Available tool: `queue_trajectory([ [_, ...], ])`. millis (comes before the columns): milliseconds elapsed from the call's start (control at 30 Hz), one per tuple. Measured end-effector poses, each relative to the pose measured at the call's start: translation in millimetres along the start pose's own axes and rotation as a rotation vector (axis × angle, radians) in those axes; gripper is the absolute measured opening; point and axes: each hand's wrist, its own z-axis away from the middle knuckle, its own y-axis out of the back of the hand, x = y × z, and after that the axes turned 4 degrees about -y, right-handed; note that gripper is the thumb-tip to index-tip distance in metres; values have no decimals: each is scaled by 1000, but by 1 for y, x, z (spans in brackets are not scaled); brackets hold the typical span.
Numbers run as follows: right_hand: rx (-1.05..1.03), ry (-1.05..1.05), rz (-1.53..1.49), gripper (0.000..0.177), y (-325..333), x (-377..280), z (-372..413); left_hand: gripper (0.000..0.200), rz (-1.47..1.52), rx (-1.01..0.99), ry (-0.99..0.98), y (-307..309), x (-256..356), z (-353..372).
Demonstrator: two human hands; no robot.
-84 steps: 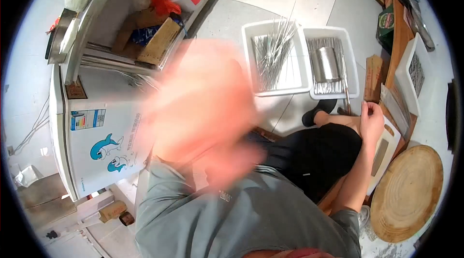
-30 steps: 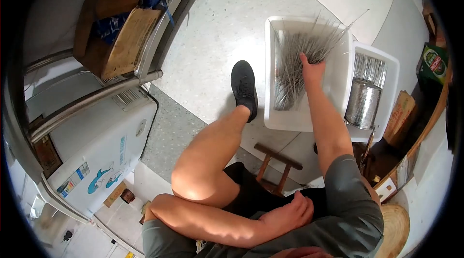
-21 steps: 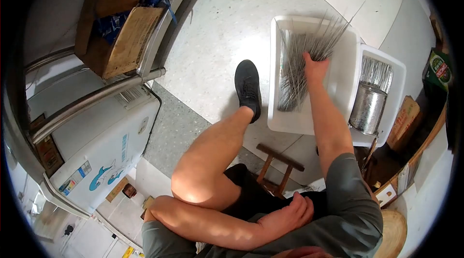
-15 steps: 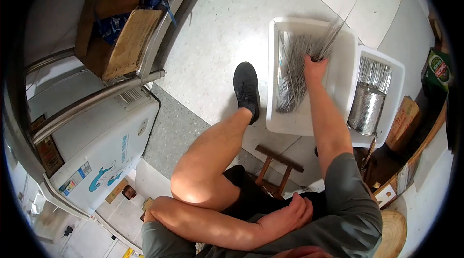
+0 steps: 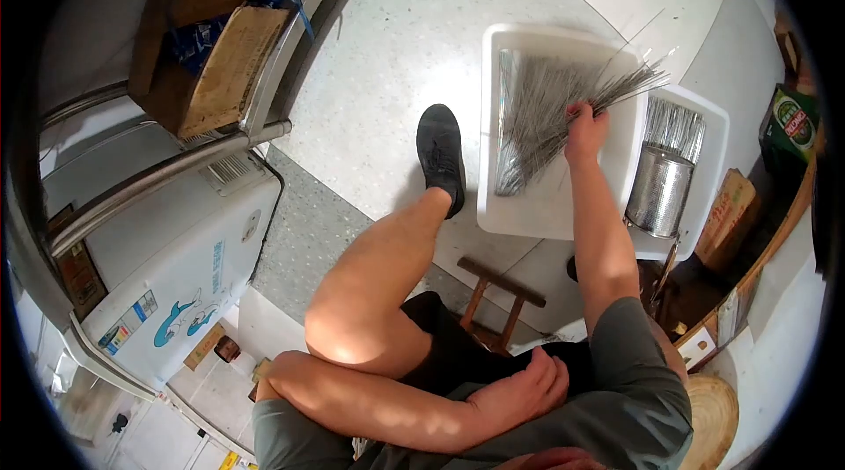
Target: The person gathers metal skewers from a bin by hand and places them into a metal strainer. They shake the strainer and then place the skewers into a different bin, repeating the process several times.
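My right hand [image 5: 587, 134] is closed around a bundle of thin metal skewers [image 5: 635, 85] above the large white tub [image 5: 546, 223]. The bundle slants up to the right, its tips reaching past the tub's right rim. Many more loose skewers [image 5: 535, 109] lie in a heap inside the tub, left of the hand. Near my lap, my left hand [image 5: 521, 391] rests with its fingers loosely bent and somewhat apart, and nothing shows in it. A second white tub [image 5: 709, 153] on the right holds a perforated metal cylinder [image 5: 660, 191] and upright-looking metal sticks [image 5: 674, 127].
A small wooden stool [image 5: 502, 281] stands in front of me, near my black shoe [image 5: 440, 153]. To the left are a metal rail [image 5: 167, 188], a white appliance [image 5: 189, 294] and an open cardboard box [image 5: 233, 74]. Cardboard [image 5: 727, 216] and a round wooden board [image 5: 711, 422] lie right.
My right hand has moved slightly right and tilted the bundle, which now leans farther right over the tub's rim. The heap is spread differently. The left hand stays by the lap.
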Motion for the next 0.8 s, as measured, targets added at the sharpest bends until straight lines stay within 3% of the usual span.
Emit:
queue_trajectory([
  [67,-35,42,63,25,-1,4,4,34,7,0,16,4,-2,1],
  [167,1,130,618,39,8,17,-6,34,26,-2,19,4,0,-1],
  [267,-140,104,712,57,19,34,-11,35,35,-7,22,3,1,-3],
  [367,116,424,661,63,20,52,4,34,53,-2,33,1,1,-3],
  [467,88,318,573,78,18,53,26,33,60,3,38,-1,2,-4],
  [567,54,287,823,98,2,31,50,33,62,1,38,-3,3,-3],
  [667,211,336,986,113,-20,35,47,32,65,2,37,-3,4,-4],
  [800,310,114,1076,124,-53,22,40,31,58,-2,37,-5,1,-4],
])
